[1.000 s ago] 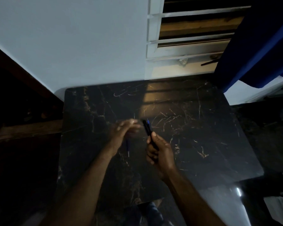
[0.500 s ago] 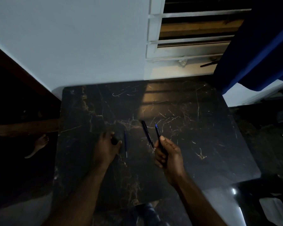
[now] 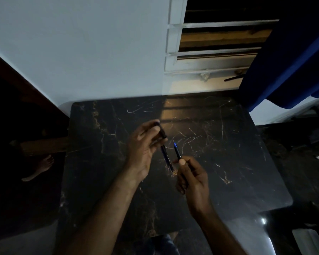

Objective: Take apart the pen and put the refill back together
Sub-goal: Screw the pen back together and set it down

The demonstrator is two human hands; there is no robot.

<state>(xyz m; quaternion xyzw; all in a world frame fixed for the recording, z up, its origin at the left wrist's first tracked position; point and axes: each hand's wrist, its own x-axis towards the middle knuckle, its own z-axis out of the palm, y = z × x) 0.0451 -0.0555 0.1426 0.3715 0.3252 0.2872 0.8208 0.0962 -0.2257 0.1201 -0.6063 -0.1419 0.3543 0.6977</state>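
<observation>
Pen parts are split between both hands above the black marble table (image 3: 219, 162). Left hand (image 3: 142, 153) pinches the dark barrel (image 3: 165, 150), its lower end slanting toward the table. Right hand (image 3: 191, 177) pinches the thin refill (image 3: 177, 151), blue tip up, just beside the barrel. Judged step: reassembly. Next move calls for aligning the refill with the barrel opening; dim light hides it.

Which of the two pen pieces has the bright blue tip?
The thin piece in the right hand: its far end glows bright blue. The thicker piece in the left hand is dark at its top end, with no bright tip showing.
</observation>
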